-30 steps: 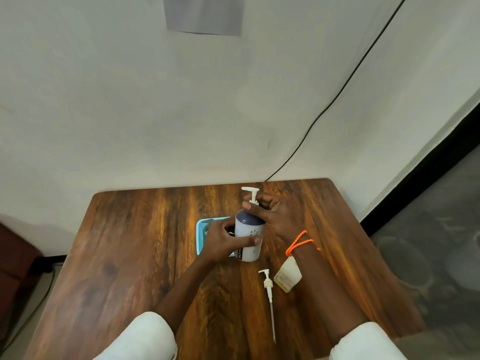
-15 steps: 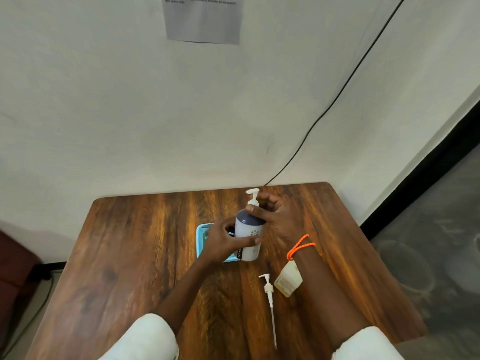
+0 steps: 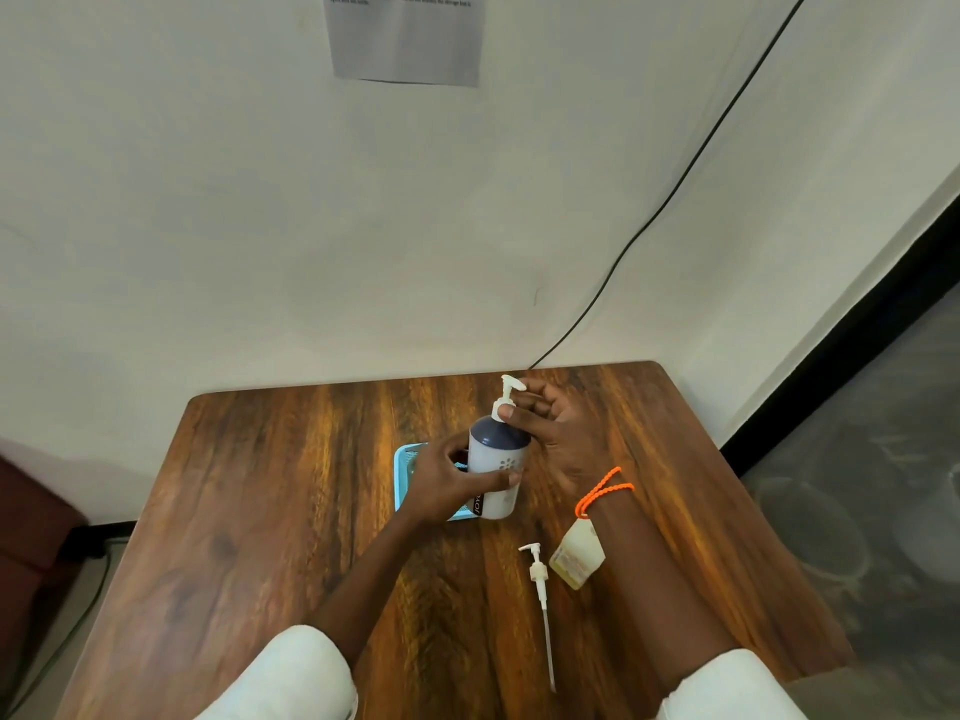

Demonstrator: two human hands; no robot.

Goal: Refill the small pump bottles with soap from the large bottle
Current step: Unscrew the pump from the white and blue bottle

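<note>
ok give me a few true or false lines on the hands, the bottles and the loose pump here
1. The left hand grips the white and navy pump bottle by its body. True.
2. The right hand rests flat on the wooden table. False: its fingers pinch the bottle's pump collar.
3. A loose white pump with a long tube lies on the table. True.
4. The small yellowish bottle stands inside the blue tray. False: it sits on the table by the right wrist.

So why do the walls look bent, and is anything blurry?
Head view: the wide lens bows the wall's dark edge strip and cable; the sleeves at the bottom are soft, the paper's print unreadable; the table shows soft sheen, no harsh glare.
</note>
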